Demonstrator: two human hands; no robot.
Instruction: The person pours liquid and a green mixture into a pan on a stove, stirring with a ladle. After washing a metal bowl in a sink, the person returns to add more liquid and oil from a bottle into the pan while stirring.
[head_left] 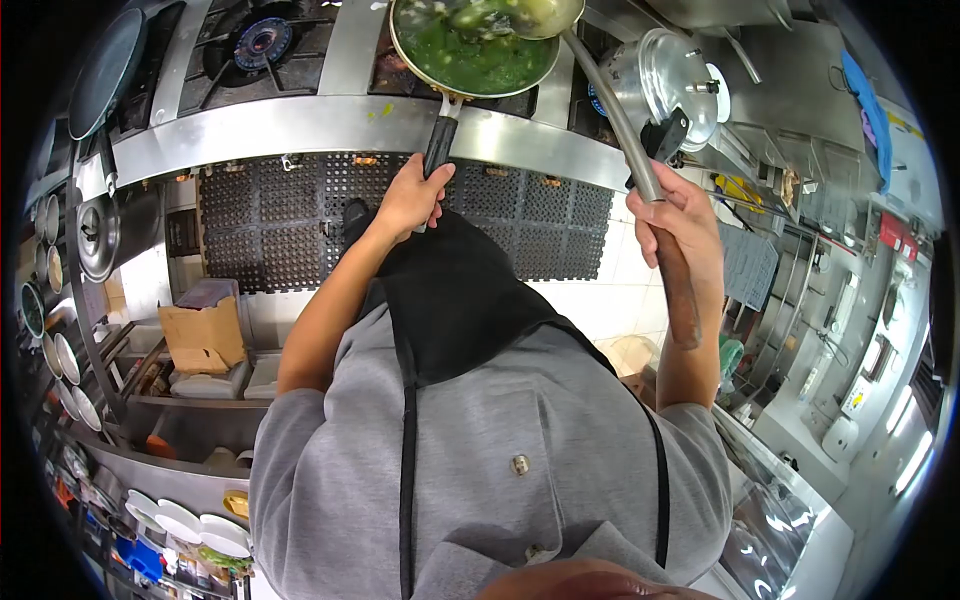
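Observation:
My left hand (415, 200) is wrapped round the black handle of a pan (480, 85) on the stove. Green leafy pieces in green liquid fill the pan. In my right hand (680, 215) is the long handle of a metal ladle (615, 110); its wooden end hangs below my fingers. The ladle's bowl is over the pan's far right part, with some green food in or under it. Close to the right of the ladle handle stands a pressure cooker (665, 80) with a black handle.
A lit burner (263, 44) is at the upper left, beside a dark flat pan (108, 75). A lidded steel pot (100, 235) stands at the left, above a cardboard box (203, 335). White plates (180, 522) are at lower left. Black mats (270, 225) cover the floor.

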